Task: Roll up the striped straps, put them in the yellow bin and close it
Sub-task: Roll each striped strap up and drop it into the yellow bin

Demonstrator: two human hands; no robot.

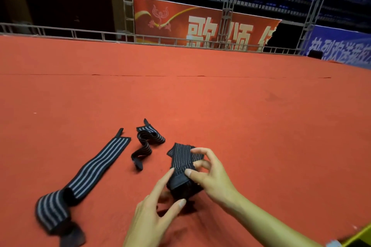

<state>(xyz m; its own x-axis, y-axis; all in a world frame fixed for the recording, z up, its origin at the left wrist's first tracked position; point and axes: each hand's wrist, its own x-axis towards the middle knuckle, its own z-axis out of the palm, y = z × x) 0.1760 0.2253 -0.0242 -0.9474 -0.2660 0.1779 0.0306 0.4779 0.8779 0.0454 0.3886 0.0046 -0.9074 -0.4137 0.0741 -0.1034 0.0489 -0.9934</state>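
Working at the near edge of the red carpet (200, 96), both hands close on one striped strap (183, 163). The left hand (154, 212) pinches the dark rolled end between thumb and forefinger; the right hand (208, 172) curls thumb and fingers over the strap's upper side. The roll is largely hidden behind the fingers, and its underside is lost in shadow, so how tightly it is wound cannot be told. The unrolled tail fans out away from the person, toward the upper left.

At the lower right corner a sliver of the yellow bin (359, 236) shows, cut off by the frame; whether it has a lid on is not visible.

The straps are flat woven elastic, black with pale grey lengthwise stripes. A long strap (96, 166) lies flat to the left, running diagonally from the near left up toward the right, its near end folded over and blurred, perhaps ending in a dark tab. Between it and the held one, a crumpled strap (147, 142) lies in wavy folds, its long axis pointing roughly away from the viewer.
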